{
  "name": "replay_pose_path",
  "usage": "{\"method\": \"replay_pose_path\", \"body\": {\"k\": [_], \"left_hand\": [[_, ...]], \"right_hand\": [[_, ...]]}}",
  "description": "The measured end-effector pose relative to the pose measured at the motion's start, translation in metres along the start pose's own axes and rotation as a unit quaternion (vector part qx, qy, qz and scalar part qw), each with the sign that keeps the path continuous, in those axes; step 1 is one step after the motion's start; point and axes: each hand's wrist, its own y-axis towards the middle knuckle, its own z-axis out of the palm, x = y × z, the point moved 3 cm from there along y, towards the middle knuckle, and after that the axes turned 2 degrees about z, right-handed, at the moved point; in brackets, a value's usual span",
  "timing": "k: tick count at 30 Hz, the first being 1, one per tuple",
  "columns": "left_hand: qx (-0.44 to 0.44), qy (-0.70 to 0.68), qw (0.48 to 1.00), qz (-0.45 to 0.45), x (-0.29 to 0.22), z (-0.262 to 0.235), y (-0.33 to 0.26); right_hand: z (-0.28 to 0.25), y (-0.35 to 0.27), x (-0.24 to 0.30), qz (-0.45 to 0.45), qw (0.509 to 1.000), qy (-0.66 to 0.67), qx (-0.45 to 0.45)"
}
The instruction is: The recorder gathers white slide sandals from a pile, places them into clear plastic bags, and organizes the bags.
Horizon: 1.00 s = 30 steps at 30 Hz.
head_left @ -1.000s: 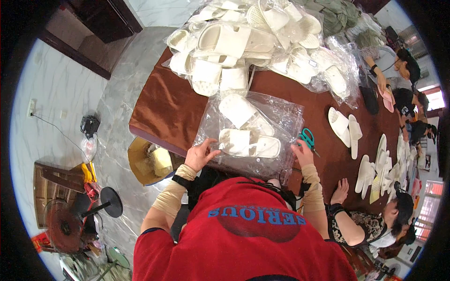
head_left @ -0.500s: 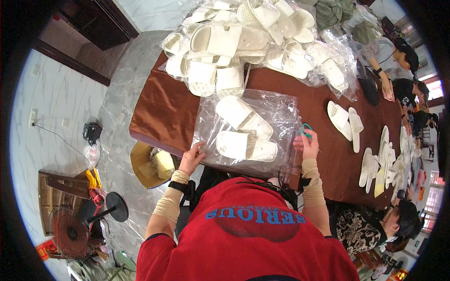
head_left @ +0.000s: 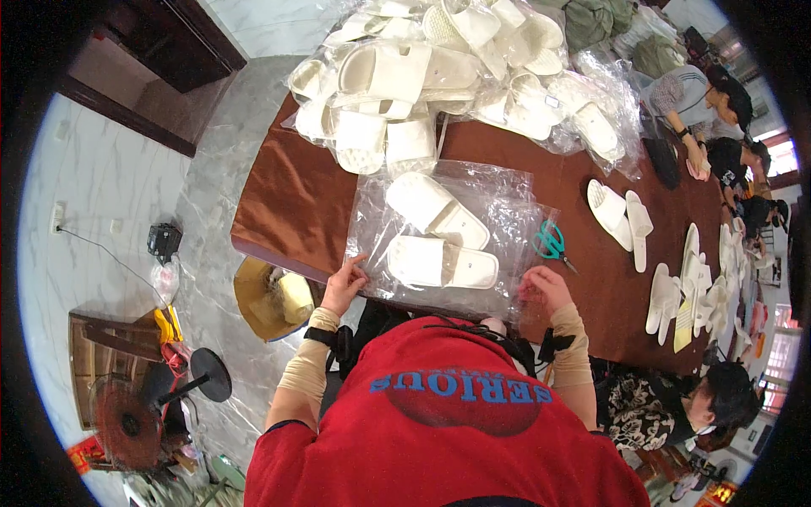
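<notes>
Since the earlier frame, both hands have drawn the clear plastic bag (head_left: 448, 232) nearer the body. It lies flat at the near edge of the brown surface (head_left: 291, 207), holding two white slippers (head_left: 439, 241) side by side. Left hand (head_left: 345, 283) pinches the bag's near left corner, fingers nearly closed; right hand (head_left: 547, 289) grips its near right edge. Beyond: heaped bagged slippers (head_left: 439, 68), green scissors (head_left: 551, 242). Floor is grey marble (head_left: 127, 169).
</notes>
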Motion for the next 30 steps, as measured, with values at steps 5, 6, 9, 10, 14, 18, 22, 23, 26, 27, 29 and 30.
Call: {"method": "replay_pose_path", "body": {"k": [5, 6, 9, 10, 14, 18, 22, 23, 26, 27, 29, 30], "left_hand": [[0.003, 0.018, 1.0, 0.008, -0.005, -0.002, 0.002], [0.005, 0.011, 1.0, 0.008, -0.003, -0.002, 0.002], [0.008, 0.003, 1.0, 0.003, -0.002, -0.001, 0.004], [0.008, 0.0, 1.0, -0.003, -0.003, -0.001, 0.003], [0.0, 0.003, 1.0, 0.009, -0.01, 0.0, 0.002], [-0.006, 0.007, 1.0, -0.003, -0.005, -0.001, 0.0], [-0.005, 0.028, 1.0, 0.005, -0.013, 0.001, 0.003], [-0.005, 0.029, 1.0, 0.006, -0.012, 0.001, 0.003], [0.007, 0.007, 1.0, 0.005, -0.008, 0.001, 0.003], [0.008, 0.005, 1.0, 0.004, -0.007, 0.001, 0.002], [0.008, 0.004, 1.0, 0.003, -0.005, 0.002, 0.002], [0.006, -0.006, 1.0, 0.009, -0.005, 0.002, 0.003]], "right_hand": [[0.017, 0.04, -0.008, 0.024, 0.931, -0.364, -0.006], [0.024, 0.047, -0.006, -0.018, 0.894, -0.449, -0.007], [0.025, 0.067, -0.017, -0.077, 0.83, -0.548, -0.064], [0.03, 0.07, -0.016, -0.105, 0.798, -0.585, -0.096], [0.026, 0.081, -0.031, -0.023, 0.815, -0.565, -0.13], [0.025, 0.099, -0.043, -0.072, 0.951, -0.298, -0.025], [0.02, 0.118, -0.053, -0.17, 0.888, -0.387, -0.182], [0.022, 0.125, -0.058, -0.151, 0.921, -0.319, -0.162], [0.037, 0.131, -0.063, -0.056, 0.971, -0.231, -0.03], [0.043, 0.128, -0.059, -0.089, 0.938, -0.332, -0.046], [0.055, 0.12, -0.055, -0.139, 0.929, -0.338, -0.062], [0.06, 0.115, -0.049, -0.188, 0.917, -0.343, -0.08]]}}
